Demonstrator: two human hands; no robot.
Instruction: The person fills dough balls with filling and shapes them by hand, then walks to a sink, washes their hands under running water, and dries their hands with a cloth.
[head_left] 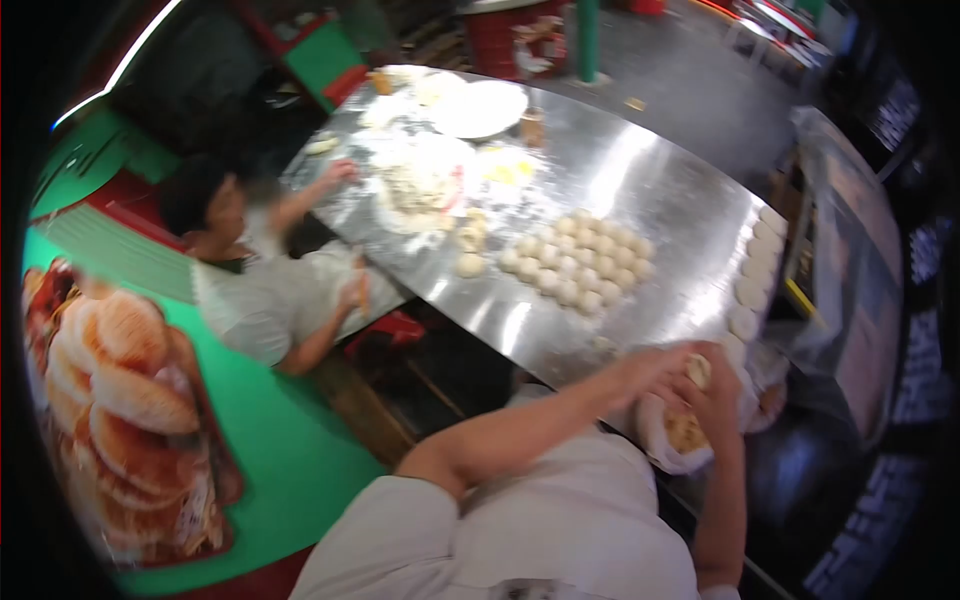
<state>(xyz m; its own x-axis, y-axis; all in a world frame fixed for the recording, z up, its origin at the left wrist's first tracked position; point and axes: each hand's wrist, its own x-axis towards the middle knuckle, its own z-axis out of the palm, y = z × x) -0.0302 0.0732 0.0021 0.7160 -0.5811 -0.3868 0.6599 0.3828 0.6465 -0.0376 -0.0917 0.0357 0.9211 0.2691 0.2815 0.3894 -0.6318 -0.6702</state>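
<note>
At the near right corner of the steel table, my left hand (662,372) and my right hand (718,392) meet with fingers closed around a small pale piece of dough (698,371). Just below them is a white-rimmed container (683,463) with a yellowish-brown filling (684,432). Another whitish bag or container (768,388) sits right of my right hand. Flattened dough rounds (754,272) line the table's right edge, running up from my hands. A block of round dough balls (578,260) lies farther up the table. My fingertips are partly blurred.
A co-worker (245,270) sits at the table's left side, one hand near a floury dough mass (415,190). A white round tray (480,110) lies at the far end of the steel table (640,165). A plastic-covered stand (845,270) borders the right side.
</note>
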